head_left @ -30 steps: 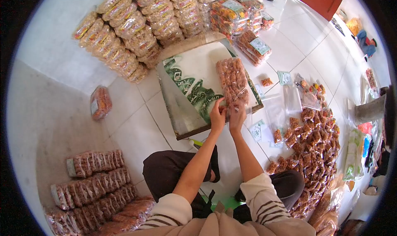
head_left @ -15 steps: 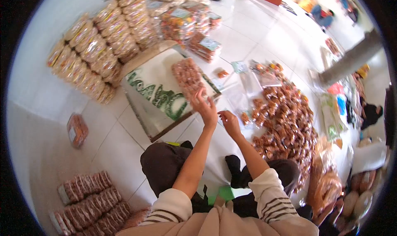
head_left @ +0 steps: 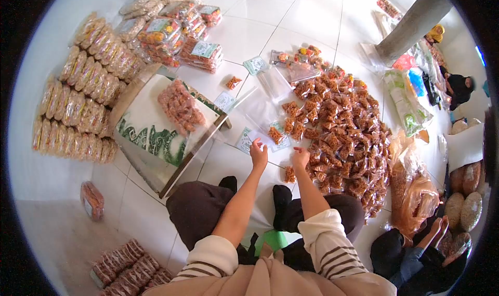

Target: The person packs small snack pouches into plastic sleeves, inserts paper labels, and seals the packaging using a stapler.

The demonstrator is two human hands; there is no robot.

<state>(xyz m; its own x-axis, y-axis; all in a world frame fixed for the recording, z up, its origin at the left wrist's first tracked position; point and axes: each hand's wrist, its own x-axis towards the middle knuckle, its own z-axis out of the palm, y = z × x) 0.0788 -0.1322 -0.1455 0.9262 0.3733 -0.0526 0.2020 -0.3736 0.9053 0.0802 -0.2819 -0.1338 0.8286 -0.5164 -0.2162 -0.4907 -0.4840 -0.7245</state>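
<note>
My left hand (head_left: 259, 155) hovers above the white tiles with its fingers apart and nothing visible in it. Just past its fingertips lie printed label cards (head_left: 244, 140) and a small clear packet of brown snacks (head_left: 275, 135). My right hand (head_left: 300, 158) is at the left edge of a big heap of such snack packets (head_left: 345, 135), its fingers loosely bent, with nothing seen between them. A filled clear bag of packets (head_left: 180, 106) lies on a white box with green print (head_left: 150, 124), apart from both hands. Flat clear plastic bags (head_left: 273, 83) lie beyond the cards.
Stacked long snack bags (head_left: 78, 114) line the left wall. Filled labelled bags (head_left: 202, 52) stand behind the box. One packed bag (head_left: 92, 200) rests on the floor at left. A grey pillar (head_left: 413, 26) and other people sit at right.
My left hand has left the filled bag on the box and moved right and down to the label cards. My right hand has shifted toward the packet heap. The view has turned right.
</note>
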